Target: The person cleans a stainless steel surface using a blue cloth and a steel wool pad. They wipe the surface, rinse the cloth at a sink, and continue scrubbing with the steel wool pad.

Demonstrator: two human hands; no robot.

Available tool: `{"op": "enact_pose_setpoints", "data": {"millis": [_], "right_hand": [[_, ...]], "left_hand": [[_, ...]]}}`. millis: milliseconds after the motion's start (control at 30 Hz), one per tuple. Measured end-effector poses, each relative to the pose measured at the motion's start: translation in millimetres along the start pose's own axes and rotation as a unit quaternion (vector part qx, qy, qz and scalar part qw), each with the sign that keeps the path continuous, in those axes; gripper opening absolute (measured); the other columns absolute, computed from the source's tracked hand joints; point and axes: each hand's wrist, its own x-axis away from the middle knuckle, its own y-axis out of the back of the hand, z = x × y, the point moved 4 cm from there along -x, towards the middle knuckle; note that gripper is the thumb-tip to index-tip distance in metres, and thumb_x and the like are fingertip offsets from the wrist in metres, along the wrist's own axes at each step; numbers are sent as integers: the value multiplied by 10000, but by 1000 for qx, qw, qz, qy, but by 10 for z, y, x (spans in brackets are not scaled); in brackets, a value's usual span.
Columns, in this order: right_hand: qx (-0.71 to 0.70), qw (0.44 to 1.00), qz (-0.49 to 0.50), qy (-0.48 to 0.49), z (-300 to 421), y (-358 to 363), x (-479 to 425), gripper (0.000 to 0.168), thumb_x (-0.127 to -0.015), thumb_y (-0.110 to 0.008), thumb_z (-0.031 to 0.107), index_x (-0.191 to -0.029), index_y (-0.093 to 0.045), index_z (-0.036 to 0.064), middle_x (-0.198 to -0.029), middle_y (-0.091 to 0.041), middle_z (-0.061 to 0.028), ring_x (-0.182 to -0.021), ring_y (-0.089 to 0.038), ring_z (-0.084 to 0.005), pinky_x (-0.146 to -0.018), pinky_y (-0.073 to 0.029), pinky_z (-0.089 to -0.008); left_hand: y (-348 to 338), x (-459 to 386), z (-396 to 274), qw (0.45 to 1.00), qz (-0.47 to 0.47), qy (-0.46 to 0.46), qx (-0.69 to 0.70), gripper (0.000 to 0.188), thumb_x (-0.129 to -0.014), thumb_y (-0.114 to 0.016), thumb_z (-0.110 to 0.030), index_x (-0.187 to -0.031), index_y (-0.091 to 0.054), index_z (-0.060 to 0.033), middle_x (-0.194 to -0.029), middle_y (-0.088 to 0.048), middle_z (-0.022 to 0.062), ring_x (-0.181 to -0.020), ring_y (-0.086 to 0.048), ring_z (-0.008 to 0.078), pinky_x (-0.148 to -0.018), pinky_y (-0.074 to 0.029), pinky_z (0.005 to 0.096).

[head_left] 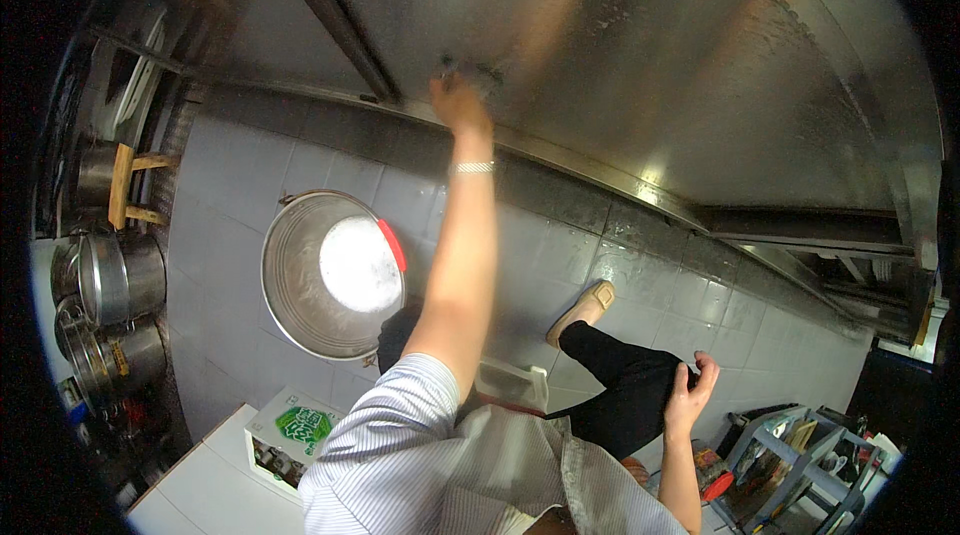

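My left arm reaches forward to a wet stainless steel panel (660, 85). My left hand (463, 104) is curled against it around a small dark object (448, 64), too blurred to name. Dark smears or reflections show on the steel beside the fingers. Below and left of that hand, a metal bucket (300, 295) stands on the floor; its handle has a red grip (391, 244). Inside the bucket is a bright white round patch, either foam or glare. By my bent knee, my right hand (690, 392) has its fingers apart and holds nothing.
Metal pots (124, 276) and a small wooden stool (120, 186) line the left side. A carton (292, 422) with green print sits on a white tiled ledge (202, 482). At lower right stands a grey rack (787, 452) of mixed items. The tiled floor (645, 272) looks wet.
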Motion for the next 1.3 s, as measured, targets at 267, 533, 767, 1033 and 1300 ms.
{"op": "enact_pose_setpoints", "data": {"millis": [267, 533, 767, 1033, 1300], "right_hand": [[10, 1000, 14, 1, 90, -30, -19, 260, -758, -560, 40, -1004, -484, 1, -988, -477, -133, -949, -464, -289, -869, -357, -360], [12, 1000, 17, 21, 59, -6, 11, 261, -763, -566, 55, -1007, -486, 6, -984, -477, -132, -931, -469, -285, -852, -368, -356], [-1, 1000, 8, 0, 88, -5, 0, 262, -756, -567, 37, -1006, -496, 4, -985, -488, -135, -928, -472, -292, -851, -372, -356], [8, 1000, 4, 13, 147, -9, -18, 273, -746, -571, 27, -1008, -498, 3, -983, -497, -140, -945, -476, -295, -857, -370, -358], [-7, 1000, -5, 1, 68, 30, 43, 272, -745, -573, 43, -1004, -499, 4, -962, -494, -139, -928, -479, -294, -846, -374, -359]], "left_hand": [[84, -42, 196, 997, -37, 36, 51, 76, -815, -477, -15, -875, -488, 30, -874, -505, 93, -789, -450, 168, -666, -398, 304], [166, -99, 142, 999, -28, 16, 40, 152, -818, -459, -15, -961, -496, 19, -966, -514, 153, -821, -488, 218, -625, -459, 365], [-161, 279, -242, 1000, -5, -10, 7, 86, -820, -461, 11, -900, -492, 20, -935, -525, 128, -818, -469, 170, -749, -391, 286], [-250, 414, -33, 993, 11, -52, -102, 63, -802, -532, -23, -835, -515, 28, -834, -555, 85, -738, -442, 156, -684, -386, 283], [-283, 503, -96, 997, 37, 66, 4, 107, -848, -457, -57, -935, -483, 0, -907, -542, 104, -760, -505, 196, -539, -487, 319]]}}
